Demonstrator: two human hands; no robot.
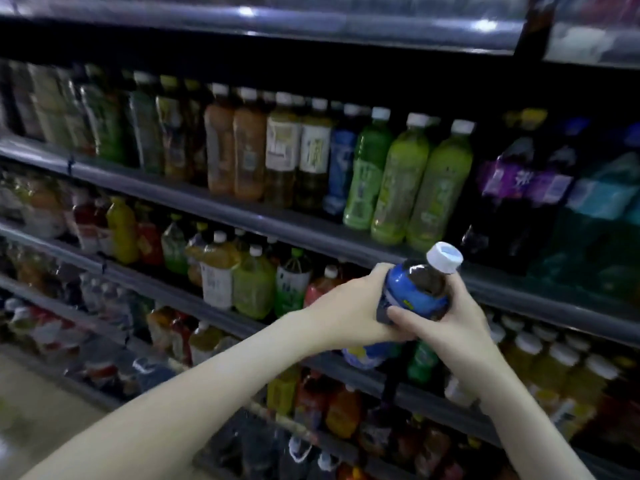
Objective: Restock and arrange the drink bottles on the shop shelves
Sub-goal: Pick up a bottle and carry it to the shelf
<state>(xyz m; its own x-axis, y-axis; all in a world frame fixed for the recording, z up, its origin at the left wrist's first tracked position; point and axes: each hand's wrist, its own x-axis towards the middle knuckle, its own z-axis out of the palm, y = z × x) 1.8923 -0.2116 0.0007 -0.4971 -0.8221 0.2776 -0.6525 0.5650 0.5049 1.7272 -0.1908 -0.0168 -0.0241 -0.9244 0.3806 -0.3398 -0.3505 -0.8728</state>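
Note:
I hold a dark drink bottle (420, 285) with a blue label and a white cap in both hands, in front of the shelf edge. My left hand (353, 306) wraps its left side and base. My right hand (446, 323) grips it from the right, thumb across the label. The bottle tilts with its cap pointing up and right. Behind it, a shelf (242, 216) carries a row of upright bottles: orange ones, pale tea ones, a blue-labelled bottle (341, 164) and three light green bottles (405, 181).
Large dark bottles with purple labels (519, 188) and teal-wrapped packs (606, 202) stand at the right of that shelf. Lower shelves (156, 282) hold bigger juice and tea bottles. A pale floor (31, 403) shows at bottom left. The image is blurred at the edges.

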